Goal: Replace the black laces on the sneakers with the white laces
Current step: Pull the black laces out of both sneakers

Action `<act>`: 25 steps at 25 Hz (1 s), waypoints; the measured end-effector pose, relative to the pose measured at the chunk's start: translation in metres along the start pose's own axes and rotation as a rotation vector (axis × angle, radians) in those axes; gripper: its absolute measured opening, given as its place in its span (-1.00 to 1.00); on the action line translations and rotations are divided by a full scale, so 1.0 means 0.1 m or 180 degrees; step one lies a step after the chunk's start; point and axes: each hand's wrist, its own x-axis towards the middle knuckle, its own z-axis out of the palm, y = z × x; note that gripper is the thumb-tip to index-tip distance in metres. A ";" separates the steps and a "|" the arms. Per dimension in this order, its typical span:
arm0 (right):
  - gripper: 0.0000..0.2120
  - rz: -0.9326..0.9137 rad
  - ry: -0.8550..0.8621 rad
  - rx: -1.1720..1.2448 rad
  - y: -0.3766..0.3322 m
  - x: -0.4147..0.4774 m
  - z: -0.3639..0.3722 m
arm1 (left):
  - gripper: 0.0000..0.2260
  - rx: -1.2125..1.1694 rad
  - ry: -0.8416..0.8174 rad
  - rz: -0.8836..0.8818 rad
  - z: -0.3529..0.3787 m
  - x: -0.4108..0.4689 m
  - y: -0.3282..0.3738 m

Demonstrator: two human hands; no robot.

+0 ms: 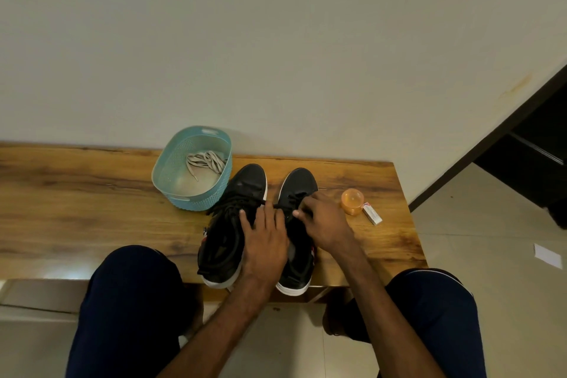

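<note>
The two black sneakers stand side by side at the lower middle of the frame, on the near edge of a wooden bench (92, 193), toes pointing toward the wall and heels toward the person, so each shoe's long axis runs up and down the picture. The right sneaker (299, 193) is the one being worked on; its black lace (283, 205) shows as a thin strand stretched sideways just below the toe cap, between the two hands. The right hand (325, 224) lies over the lacing of that shoe with fingers curled and thumb tucked toward them, seemingly pinching the lace, though the grip itself is hidden under the knuckles. The left hand (265, 242) rests flat across the gap between the shoes, fingers spread and pointing toward the toes, its fingertips at the near end of the strand; whether it holds the lace or only steadies the shoes cannot be told. The left sneaker (233, 218) is fully laced in black. The lace lies directly under the right hand, so that hand is the nearer one for drawing it out, probably sideways. The white laces (205, 161) sit bundled in a pale blue basket (184, 196) up and left of the shoes, touching the left toe, within the left hand's reach. An orange tub (352, 201) and a small box (372, 214) lie right of the shoes, clear of the work.
</note>
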 end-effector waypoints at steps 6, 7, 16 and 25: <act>-0.70 0.1144 0.0023 0.3502 -0.20 -0.10 -0.24 | -0.69 -0.0457 -0.0121 -0.0148 0.00 0.00 0.02; -0.63 0.1346 0.0069 0.3759 -0.17 -0.10 -0.32 | -0.69 -0.0440 -0.0138 -0.0158 -0.01 0.01 0.02; -0.74 0.0062 -0.0308 -0.0474 -0.18 -0.10 -0.09 | -0.68 -0.0330 -0.0279 -0.0152 -0.03 0.06 0.03; -0.76 0.0925 0.1391 0.3610 -0.09 -0.23 -0.70 | -0.69 -0.0451 -0.0250 -0.0225 0.04 0.07 0.03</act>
